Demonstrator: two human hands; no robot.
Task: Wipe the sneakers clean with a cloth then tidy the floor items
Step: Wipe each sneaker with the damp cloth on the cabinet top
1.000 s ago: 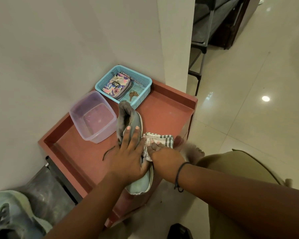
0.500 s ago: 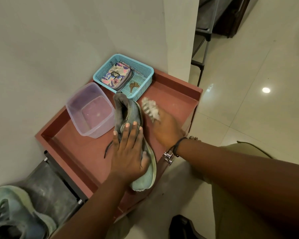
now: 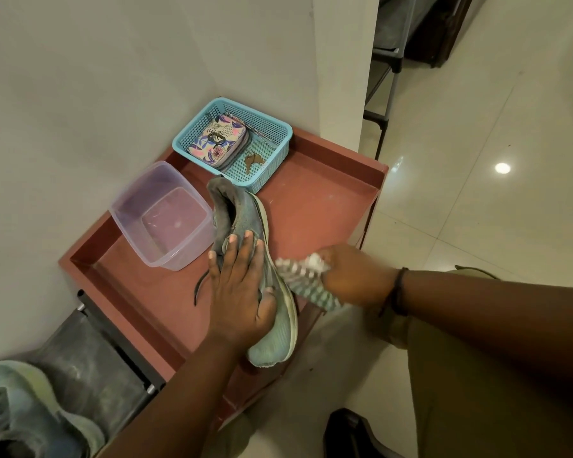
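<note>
I am seeing left hand (image 3: 237, 292) pressing flat, fingers straight, on sneaker (image 3: 262, 259) | sneaker is lying on red tray table (image 3: 328, 206), toe overhanging its near edge | right hand (image 3: 351, 276) is clutching striped cloth (image 3: 306, 279), fingers curled, against the sole side | open tray room is lying right of the heel, beside blue basket (image 3: 278, 133) | clear tub (image 3: 159, 219) is sitting left.

Second sneaker (image 3: 30, 414) cut off at my lower-left edge | cloth (image 3: 306, 280) motion-blurred | right hand (image 3: 354, 276) fingers hidden behind it
</note>
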